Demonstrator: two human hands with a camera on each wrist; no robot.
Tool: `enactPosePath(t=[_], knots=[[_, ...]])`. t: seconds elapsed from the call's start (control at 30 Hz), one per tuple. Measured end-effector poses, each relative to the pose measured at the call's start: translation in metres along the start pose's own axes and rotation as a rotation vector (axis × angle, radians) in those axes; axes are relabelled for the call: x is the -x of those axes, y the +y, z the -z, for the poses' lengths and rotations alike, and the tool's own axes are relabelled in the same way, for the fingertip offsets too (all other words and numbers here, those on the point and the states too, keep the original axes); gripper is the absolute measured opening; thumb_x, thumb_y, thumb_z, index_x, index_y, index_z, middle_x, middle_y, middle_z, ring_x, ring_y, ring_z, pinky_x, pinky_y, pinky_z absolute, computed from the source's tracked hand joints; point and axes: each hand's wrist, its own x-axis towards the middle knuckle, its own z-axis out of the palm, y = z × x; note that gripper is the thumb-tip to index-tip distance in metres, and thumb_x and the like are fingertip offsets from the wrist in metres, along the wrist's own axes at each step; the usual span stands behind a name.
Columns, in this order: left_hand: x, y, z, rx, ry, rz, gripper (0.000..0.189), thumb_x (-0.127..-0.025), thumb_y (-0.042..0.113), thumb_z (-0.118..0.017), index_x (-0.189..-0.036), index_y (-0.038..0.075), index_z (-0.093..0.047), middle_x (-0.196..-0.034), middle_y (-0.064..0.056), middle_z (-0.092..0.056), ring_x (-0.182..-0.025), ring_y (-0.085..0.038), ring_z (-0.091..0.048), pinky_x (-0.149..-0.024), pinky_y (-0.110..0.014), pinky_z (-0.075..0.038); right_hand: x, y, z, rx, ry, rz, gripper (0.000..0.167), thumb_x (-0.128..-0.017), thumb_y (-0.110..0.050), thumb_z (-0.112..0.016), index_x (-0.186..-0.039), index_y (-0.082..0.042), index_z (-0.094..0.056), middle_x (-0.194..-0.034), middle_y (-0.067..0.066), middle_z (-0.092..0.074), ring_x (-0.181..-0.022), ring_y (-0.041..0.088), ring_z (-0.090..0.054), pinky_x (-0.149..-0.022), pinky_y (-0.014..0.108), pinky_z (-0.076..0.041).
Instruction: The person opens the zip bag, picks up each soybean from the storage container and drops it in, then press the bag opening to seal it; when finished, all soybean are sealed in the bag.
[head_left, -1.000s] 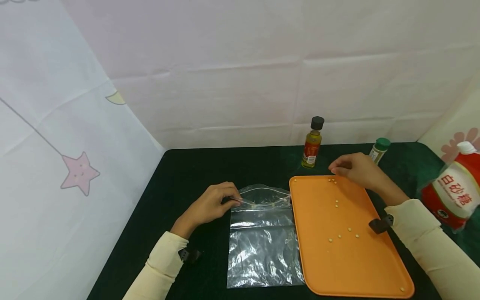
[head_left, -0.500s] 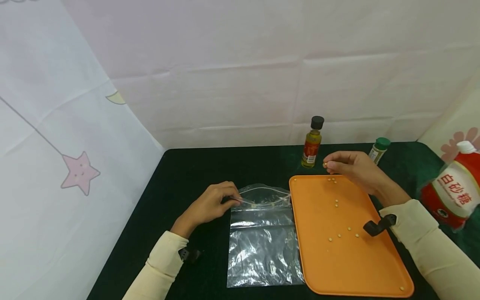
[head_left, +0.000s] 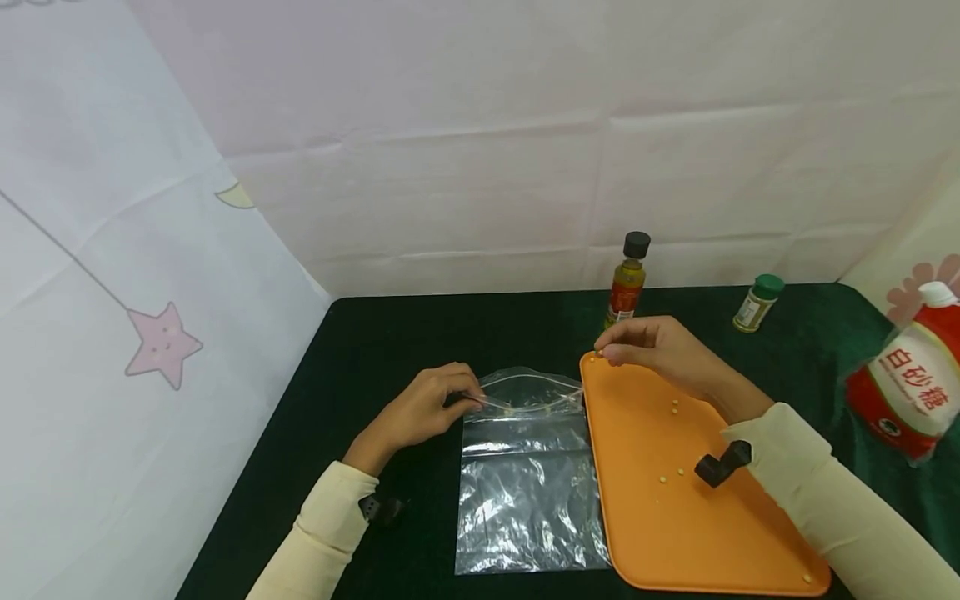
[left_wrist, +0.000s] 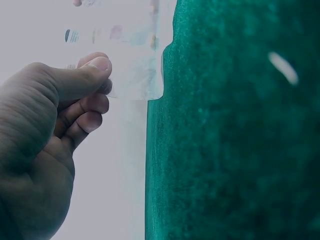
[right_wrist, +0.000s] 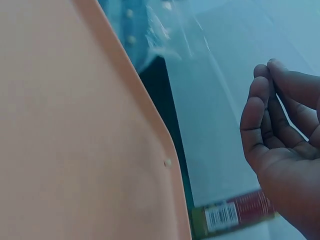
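Two pinches: bag (head_left: 525,500) on tabletop (head_left: 450,329), along left edge of tray (head_left: 675,533), was clamped by left hand (head_left: 423,408), probably to keep mouth spread; bead (head_left: 599,353) apparently pinched by right hand (head_left: 660,352) at tray's far-left corner.

Left hand (head_left: 422,408) pinches — right hand (head_left: 667,352) too, its fingers (right_wrist: 252,115) bent.

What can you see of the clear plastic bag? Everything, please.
The bag looks like thin, clear, crinkled plastic, roughly rectangular. Its body lies flat on the dark green table, left of the orange tray, its right side meeting the tray's edge; whether it tucks under is unclear. The mouth is at the far end, its pale zip lines bowed apart. The left grip pinches the mouth's left corner. A few pale pieces show near the mouth, apparently inside.
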Motion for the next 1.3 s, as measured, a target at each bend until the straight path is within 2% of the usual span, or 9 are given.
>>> enactPosePath(t=[0.2,0.4,0.53,0.83,0.97,1.03,1.1,1.23,1.3], knots=[[0.001,0.0,0.0,0.005,-0.003,-0.001,0.011,-0.092,0.006,-0.073,-0.1,0.013,-0.073,-0.103,0.007,-0.063,-0.092,-0.003,-0.062,-0.08,-0.022,-0.054,-0.015,-0.009,-0.031,0.044,-0.134,0.087,0.021,-0.099,-0.022,-0.067,-0.115,-0.01,-0.071,-0.116,0.013,-0.068,-0.106,0.044,-0.06,-0.092,0.038,-0.054],[-0.001,0.001,0.0,0.0,-0.008,0.003,0.01,-0.092,0.007,-0.073,-0.1,0.014,-0.073,-0.103,0.009,-0.063,-0.094,-0.003,-0.061,-0.081,-0.023,-0.054,-0.023,-0.013,-0.047,0.034,-0.2,0.112,0.019,-0.098,-0.02,-0.067,-0.115,-0.012,-0.072,-0.117,0.011,-0.069,-0.108,0.043,-0.061,-0.092,0.039,-0.054],[-0.002,0.002,0.0,-0.01,-0.014,0.01,0.009,-0.093,0.008,-0.073,-0.1,0.014,-0.073,-0.103,0.009,-0.063,-0.094,-0.003,-0.061,-0.082,-0.022,-0.054,-0.022,-0.013,-0.048,0.035,-0.202,0.098,0.02,-0.099,-0.021,-0.067,-0.117,-0.013,-0.072,-0.12,0.013,-0.068,-0.109,0.044,-0.06,-0.092,0.038,-0.054],[0.0,0.001,0.0,-0.019,-0.001,-0.006,0.011,-0.092,0.007,-0.074,-0.1,0.014,-0.073,-0.102,0.009,-0.063,-0.091,-0.002,-0.06,-0.079,-0.021,-0.054,-0.018,-0.013,-0.043,0.029,-0.184,0.106,0.023,-0.1,-0.019,-0.065,-0.121,-0.013,-0.071,-0.124,0.008,-0.068,-0.112,0.042,-0.06,-0.092,0.038,-0.054],[0.001,0.001,0.0,-0.006,-0.004,-0.006,0.01,-0.092,0.006,-0.073,-0.1,0.012,-0.074,-0.102,0.008,-0.063,-0.092,-0.002,-0.061,-0.08,-0.021,-0.054,-0.016,-0.014,-0.038,0.081,-0.147,0.102,0.021,-0.099,-0.024,-0.066,-0.118,-0.016,-0.072,-0.119,0.007,-0.069,-0.107,0.042,-0.061,-0.091,0.037,-0.055],[0.001,0.002,0.0,0.004,-0.01,-0.006,0.01,-0.093,0.006,-0.073,-0.101,0.011,-0.074,-0.102,0.008,-0.063,-0.092,-0.002,-0.061,-0.08,-0.022,-0.054,-0.013,-0.016,-0.031,0.162,-0.096,0.085,0.019,-0.099,-0.027,-0.066,-0.115,-0.018,-0.072,-0.114,0.004,-0.07,-0.103,0.04,-0.063,-0.088,0.036,-0.056],[0.0,0.002,0.0,0.005,-0.014,-0.004,0.009,-0.093,0.007,-0.072,-0.101,0.011,-0.074,-0.102,0.008,-0.063,-0.093,-0.003,-0.061,-0.081,-0.022,-0.054,-0.008,-0.02,-0.019,0.306,-0.026,0.058,0.017,-0.099,-0.031,-0.066,-0.111,-0.022,-0.073,-0.109,0.0,-0.071,-0.098,0.034,-0.065,-0.085,0.035,-0.056],[0.0,0.001,0.0,0.0,-0.013,0.0,0.009,-0.093,0.008,-0.073,-0.101,0.012,-0.074,-0.103,0.008,-0.063,-0.094,-0.003,-0.061,-0.081,-0.022,-0.054,0.002,-0.026,0.014,0.737,0.079,0.059,0.009,-0.098,-0.021,-0.068,-0.105,-0.019,-0.073,-0.097,-0.004,-0.071,-0.083,0.019,-0.065,-0.073,0.036,-0.055],[0.0,0.001,0.001,0.0,-0.011,0.002,0.01,-0.093,0.008,-0.073,-0.101,0.013,-0.073,-0.103,0.008,-0.063,-0.094,-0.003,-0.061,-0.081,-0.022,-0.054,0.008,-0.026,0.032,0.918,0.102,0.065,0.007,-0.096,-0.012,-0.07,-0.102,-0.015,-0.073,-0.092,-0.002,-0.07,-0.078,0.015,-0.062,-0.069,0.037,-0.054]])
